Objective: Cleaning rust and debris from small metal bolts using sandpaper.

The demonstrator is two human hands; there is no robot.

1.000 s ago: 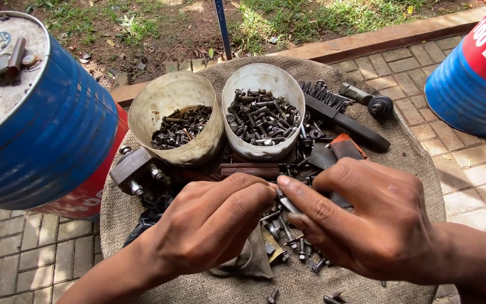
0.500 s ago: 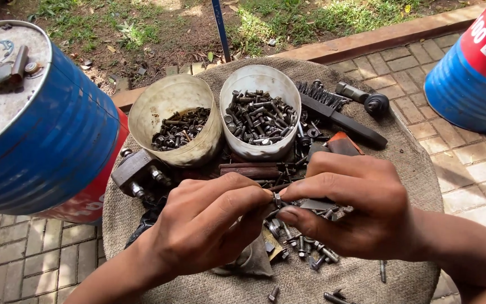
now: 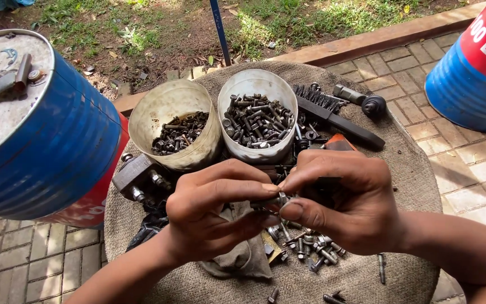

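My left hand [image 3: 209, 211] and right hand [image 3: 341, 200] meet fingertip to fingertip over the middle of the burlap [image 3: 412, 169], both pinched on one small bolt [image 3: 274, 201]; only its end shows between the thumbs, so I can't tell if a nut is on it. Just under the hands, near the burlap's front edge, lie loose bolts [image 3: 313, 247] and a grey rag [image 3: 243, 256]. Behind the hands, toward the back edge, two tubs stand side by side, touching: the left tub [image 3: 170, 110] part full of dark small parts, the right tub [image 3: 254, 84] heaped with bolts. A wire brush [image 3: 333, 115] lies right of them. A metal block [image 3: 136, 177] sits at the left edge. A blue drum [image 3: 57, 146] stands left, another drum [image 3: 473, 73] far right.
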